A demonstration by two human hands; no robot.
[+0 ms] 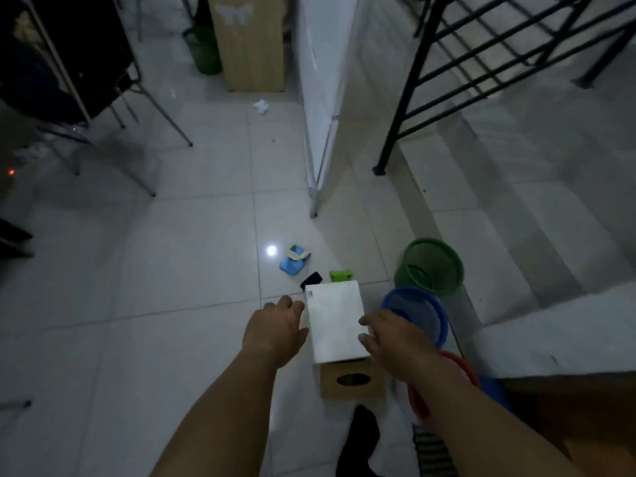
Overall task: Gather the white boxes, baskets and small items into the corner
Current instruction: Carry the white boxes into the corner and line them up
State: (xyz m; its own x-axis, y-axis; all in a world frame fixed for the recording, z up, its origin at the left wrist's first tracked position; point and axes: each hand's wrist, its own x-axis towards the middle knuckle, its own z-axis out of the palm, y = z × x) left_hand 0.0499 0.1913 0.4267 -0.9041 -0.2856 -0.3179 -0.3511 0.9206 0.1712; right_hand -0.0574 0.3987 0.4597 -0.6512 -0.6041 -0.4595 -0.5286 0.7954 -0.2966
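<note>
A white box (pixel 335 321) lies on top of a brown cardboard box (pixel 351 380) with an oval hole, on the tiled floor. My left hand (pixel 275 325) touches the white box's left side with bent fingers. My right hand (pixel 392 335) grips its right edge, thumb on the top face. To the right, a green basket (pixel 430 266), a blue basket (pixel 418 313) and a red basket (pixel 463 368) sit against the step. Just beyond the white box lie a blue item (pixel 294 263), a black item (pixel 311 280) and a green item (pixel 340 274).
A white partition (pixel 320 98) on a metal foot stands ahead, and a black railing (pixel 481 63) above tiled stairs is at right. At left are dark chairs (pixel 69 63). A wooden cabinet (pixel 251 43), a green bin (pixel 203 49) and crumpled paper (pixel 261 106) are farther off.
</note>
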